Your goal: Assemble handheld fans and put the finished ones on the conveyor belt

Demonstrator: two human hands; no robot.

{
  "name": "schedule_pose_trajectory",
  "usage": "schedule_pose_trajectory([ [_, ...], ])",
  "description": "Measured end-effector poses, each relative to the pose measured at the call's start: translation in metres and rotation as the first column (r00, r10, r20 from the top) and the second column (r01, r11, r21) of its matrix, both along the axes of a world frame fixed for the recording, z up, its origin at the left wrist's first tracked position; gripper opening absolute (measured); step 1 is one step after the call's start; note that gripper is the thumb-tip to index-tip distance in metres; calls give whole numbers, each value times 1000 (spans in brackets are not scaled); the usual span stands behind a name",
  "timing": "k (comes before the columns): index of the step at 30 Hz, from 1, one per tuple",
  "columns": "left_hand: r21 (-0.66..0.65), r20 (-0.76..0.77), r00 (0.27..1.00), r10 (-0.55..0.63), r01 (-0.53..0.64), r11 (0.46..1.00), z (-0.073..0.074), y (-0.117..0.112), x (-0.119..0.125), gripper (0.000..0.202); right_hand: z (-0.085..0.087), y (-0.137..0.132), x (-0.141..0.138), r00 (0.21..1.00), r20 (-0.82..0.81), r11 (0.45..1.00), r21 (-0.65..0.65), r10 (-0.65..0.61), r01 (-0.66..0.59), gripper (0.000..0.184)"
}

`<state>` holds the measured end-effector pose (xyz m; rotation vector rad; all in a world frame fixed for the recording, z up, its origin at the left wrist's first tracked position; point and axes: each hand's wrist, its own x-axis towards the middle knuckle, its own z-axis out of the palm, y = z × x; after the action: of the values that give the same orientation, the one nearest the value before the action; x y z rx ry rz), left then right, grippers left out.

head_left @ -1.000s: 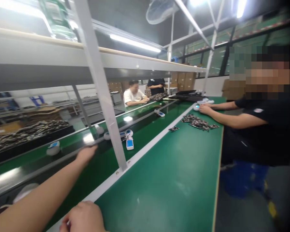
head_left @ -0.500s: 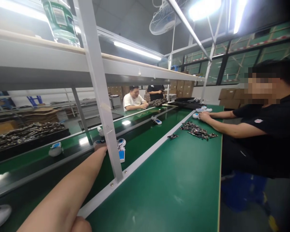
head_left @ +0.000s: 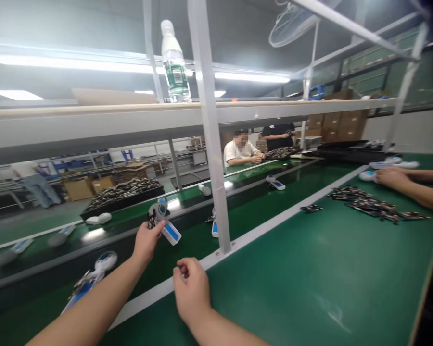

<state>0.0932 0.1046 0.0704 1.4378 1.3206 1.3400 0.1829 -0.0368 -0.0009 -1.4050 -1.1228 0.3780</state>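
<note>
White-and-blue handheld device with a round head and a flat, blue-panelled handle, held up in the left hand above a green conveyor belt. The left fingers are curled together and closed around the round head, and a small dark circuit board sits against the device at the fingertips. The right hand lies lower and nearer the viewer, close to the white edge strip of a green workbench; its fingers are bunched together, with a tiny item at their tips too small to identify. Similar white-and-blue devices lie on the belt, one just beside the left forearm and another farther along. On the bench at right, a loose heap of dark circuit boards lies just beyond a single dark board, near a co-worker's hands, which rest on white devices. In the background, a seated person in a white T-shirt and a standing person in a black shirt are at the far end of the line. A clear plastic water bottle stands upright on a white overhead shelf.
</note>
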Motion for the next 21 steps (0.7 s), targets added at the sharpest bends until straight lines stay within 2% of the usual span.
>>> schedule_pose_trajectory([
  [4,-111,155,972,-178,196,974,-19,-60,-46,30,-1,-2,5,998,-33,995,-81,49,-51,26],
  [7,-216,236,929,-284,335,917,-38,-96,-61,29,-1,-7,8,995,5,977,-192,99,-96,33],
  [10,-294,254,900,-354,421,858,-50,-116,-68,29,-1,-14,13,986,124,953,-294,109,-69,31],
  [11,-311,184,909,-373,414,855,-52,-119,-70,27,-1,-16,14,976,185,948,-312,117,-55,29],
  [13,-317,-103,915,-391,342,885,-52,-122,-73,21,-3,-18,14,936,319,947,-319,152,-45,24],
  [15,-231,-423,832,-359,285,930,-50,-125,-75,16,-4,-19,11,882,428,948,-312,198,-61,20],
  [16,-163,-529,781,-332,290,943,-48,-127,-76,14,-4,-19,9,861,462,947,-315,211,-63,19],
  [18,-53,-635,713,-298,344,937,-48,-131,-77,17,-5,-17,3,842,494,943,-329,215,-47,17],
  [21,-12,-696,660,-283,383,923,-52,-133,-76,29,-6,-13,-3,866,453,943,-328,213,-60,16],
])
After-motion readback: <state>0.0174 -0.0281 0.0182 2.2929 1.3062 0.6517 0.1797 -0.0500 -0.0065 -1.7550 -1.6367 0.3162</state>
